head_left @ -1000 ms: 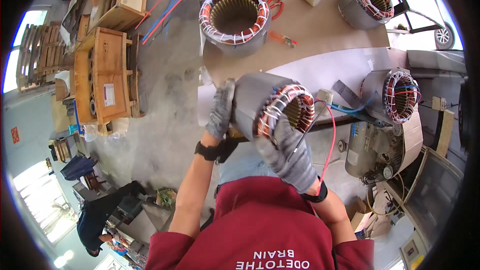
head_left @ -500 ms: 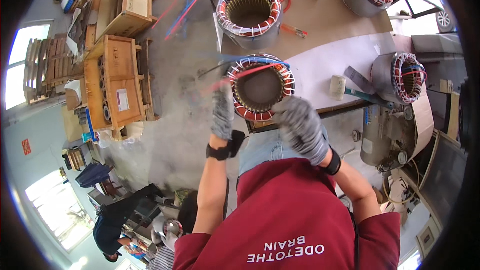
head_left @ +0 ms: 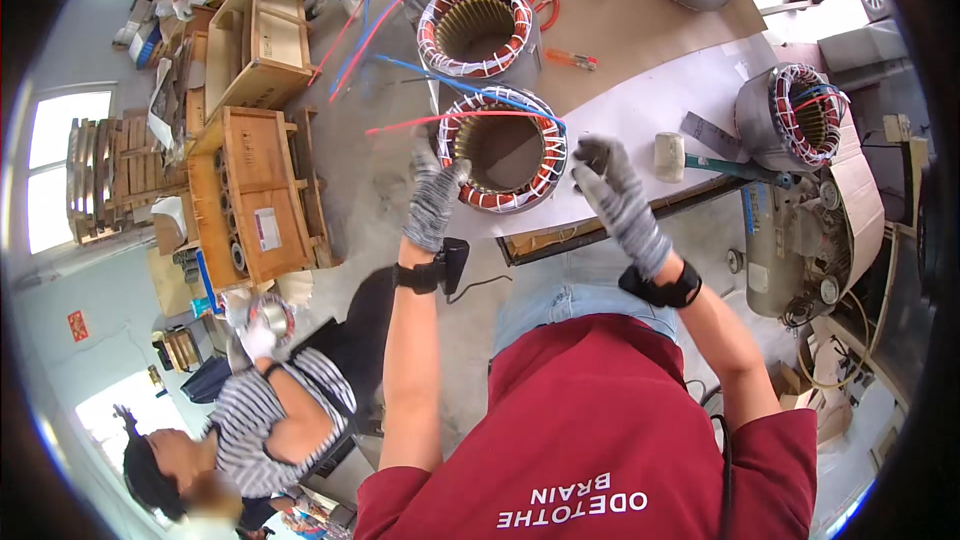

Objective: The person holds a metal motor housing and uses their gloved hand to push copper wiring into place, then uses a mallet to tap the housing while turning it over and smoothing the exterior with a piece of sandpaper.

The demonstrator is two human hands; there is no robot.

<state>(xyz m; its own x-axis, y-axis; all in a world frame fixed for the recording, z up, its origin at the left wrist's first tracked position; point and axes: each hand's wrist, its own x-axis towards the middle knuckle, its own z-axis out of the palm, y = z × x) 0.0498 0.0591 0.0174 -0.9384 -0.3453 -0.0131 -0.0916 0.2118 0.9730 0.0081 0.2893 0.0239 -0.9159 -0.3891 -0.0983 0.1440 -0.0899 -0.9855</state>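
Observation:
A motor stator (head_left: 553,165) stands at the near left corner of the table, its red-orange windings laced with white cord. A red lead (head_left: 400,127) stretches from its rim out to the left, and a blue lead (head_left: 420,70) runs up and left. My left hand (head_left: 433,205), in a grey knit glove, is at the stator's left side, thumb and fingers apart; whether it touches the rim I cannot tell. Just off the right side is my right hand (head_left: 622,202), gloved alike, its fingers loosely bent with nothing in them.
Another stator (head_left: 520,65) stands right behind. Beyond lie red-handled scissors (head_left: 545,8) and a screwdriver (head_left: 571,59). A white-headed mallet (head_left: 670,157) rests at right by a further stator (head_left: 752,125). At lower left a striped-shirt person (head_left: 285,420) holds a wound ring.
My right hand has left the stator's near right rim and moved aside. The red lead now extends farther left, out of my left hand. The striped-shirt person has come closer at lower left.

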